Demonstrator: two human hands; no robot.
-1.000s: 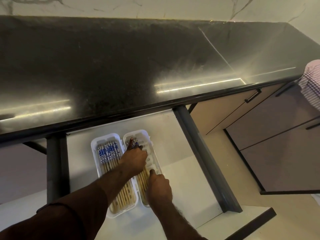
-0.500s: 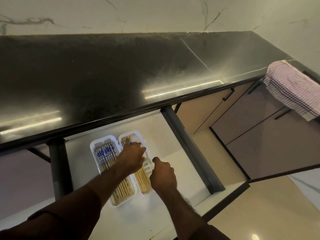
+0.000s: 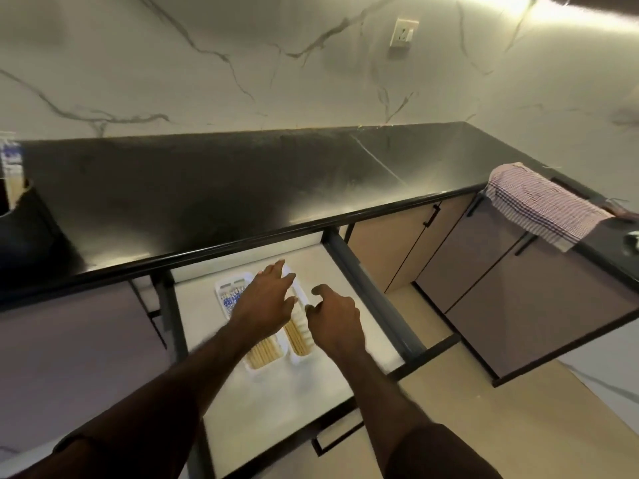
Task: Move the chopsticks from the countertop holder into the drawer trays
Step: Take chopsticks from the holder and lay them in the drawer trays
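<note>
The drawer [image 3: 276,402] under the black countertop [image 3: 214,202] stands pulled out. Two white trays lie side by side in it. The left tray [image 3: 221,288] holds pale chopsticks [image 3: 264,354] with blue-patterned tops. The right tray [image 3: 304,356] holds a smaller bundle of chopsticks [image 3: 297,337]. My left hand [image 3: 266,299] hovers over both trays with fingers stretched forward, holding nothing. My right hand [image 3: 333,314] hangs just right of the right tray, fingers loosely curled and empty. At the far left edge, more chopsticks [image 3: 10,174] stand in a dark holder, blurred.
A checked cloth [image 3: 543,202] hangs over the counter's right corner. Closed cabinet doors [image 3: 501,299] run along the right. The drawer's grey side rail [image 3: 370,292] borders the trays' right side. A wall socket [image 3: 403,32] sits on the marble backsplash.
Both hands have lifted off the chopsticks in the right tray. My left hand's fingers have straightened. The view has tilted up, showing more wall and counter.
</note>
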